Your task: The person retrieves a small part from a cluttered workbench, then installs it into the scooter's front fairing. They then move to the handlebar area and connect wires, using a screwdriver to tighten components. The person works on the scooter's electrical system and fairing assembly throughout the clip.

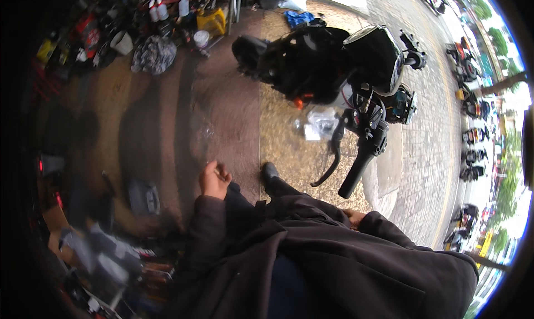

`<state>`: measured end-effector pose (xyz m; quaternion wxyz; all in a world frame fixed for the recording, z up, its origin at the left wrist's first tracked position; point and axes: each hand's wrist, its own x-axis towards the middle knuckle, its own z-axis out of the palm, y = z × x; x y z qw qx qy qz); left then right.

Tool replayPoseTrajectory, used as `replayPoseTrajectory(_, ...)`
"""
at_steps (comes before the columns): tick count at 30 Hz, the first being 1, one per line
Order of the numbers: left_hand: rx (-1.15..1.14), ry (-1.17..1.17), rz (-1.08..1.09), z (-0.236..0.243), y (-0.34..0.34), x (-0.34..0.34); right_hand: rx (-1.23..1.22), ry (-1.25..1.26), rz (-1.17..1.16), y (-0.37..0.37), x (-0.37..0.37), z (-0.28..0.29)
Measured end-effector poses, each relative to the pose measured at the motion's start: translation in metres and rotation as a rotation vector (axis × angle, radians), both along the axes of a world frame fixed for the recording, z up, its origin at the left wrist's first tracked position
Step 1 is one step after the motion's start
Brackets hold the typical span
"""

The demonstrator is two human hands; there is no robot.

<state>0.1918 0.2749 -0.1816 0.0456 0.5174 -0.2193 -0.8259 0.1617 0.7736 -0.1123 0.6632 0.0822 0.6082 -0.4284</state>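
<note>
Hand posture beside a motorcycle (303, 60)

The left hand (215, 180) curls loosely, its contents uncertain; the right hand (354, 218), half hidden, cannot be judged. Ahead and rightward stands the motorcycle, probably heavy, best held by its stiff handlebar grip (356, 174), not the slender lever (337, 155).

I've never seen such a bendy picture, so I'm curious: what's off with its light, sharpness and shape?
In the head view, black surrounds the fisheye image; parked motorbikes tilt sideways near the curved right rim; the background there partly washes out white; grey clutter at lower left looks smeared; the handlebar grip looks fairly crisp.
</note>
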Motion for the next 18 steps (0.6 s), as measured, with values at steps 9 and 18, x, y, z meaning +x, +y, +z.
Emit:
replayPoseTrajectory(9,-0.002,0.013,-0.201,0.014,-0.116,-0.028,0.159,0.338,-0.197,-0.113,0.095,-0.010)
replayPoseTrajectory(18,-0.007,0.003,-0.326,0.025,-0.150,-0.043,0.373,0.525,-0.196,-0.151,0.156,-0.050)
